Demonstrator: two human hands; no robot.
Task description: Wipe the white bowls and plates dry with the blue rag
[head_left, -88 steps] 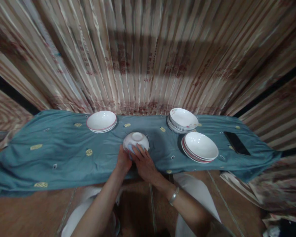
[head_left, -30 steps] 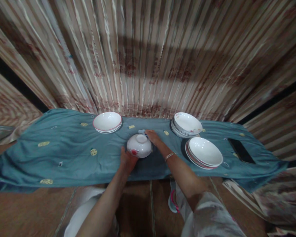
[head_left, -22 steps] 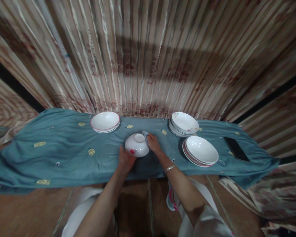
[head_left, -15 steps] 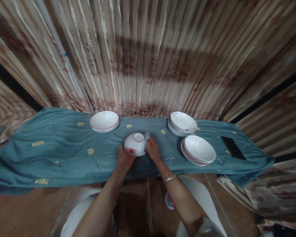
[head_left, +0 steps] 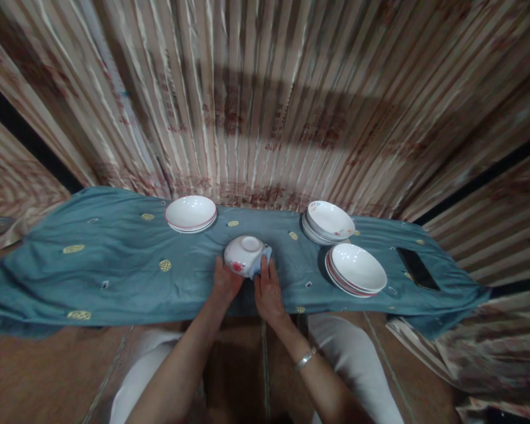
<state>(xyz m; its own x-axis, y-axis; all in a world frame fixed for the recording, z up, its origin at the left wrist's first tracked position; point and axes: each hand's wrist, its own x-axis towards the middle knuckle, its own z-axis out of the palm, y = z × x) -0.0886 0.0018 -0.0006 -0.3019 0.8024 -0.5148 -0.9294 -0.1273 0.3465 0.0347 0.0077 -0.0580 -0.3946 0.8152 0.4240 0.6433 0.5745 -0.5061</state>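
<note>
A white bowl (head_left: 239, 252) with a red flower print is tipped upside down, its foot ring facing up and away from me. My left hand (head_left: 227, 282) grips it at the lower left, the thumb along its side and the other fingers hidden beneath. Against the bowl's right side lies a light blue cloth (head_left: 262, 262), pressed there under the fingers of my right hand (head_left: 269, 293). That wrist wears a silver bangle (head_left: 305, 358).
On the blue-green tablecloth (head_left: 132, 271) stand a stack of red-rimmed bowls (head_left: 191, 212) at back left, flower-patterned bowls (head_left: 329, 221) at back right, and another stack (head_left: 357, 270) nearer me. A black phone (head_left: 417, 268) lies far right. Striped curtains (head_left: 256, 106) hang behind.
My right hand has slid the cloth from the bowl's upper right edge down to its lower right side. The left hand keeps its hold on the bowl.
</note>
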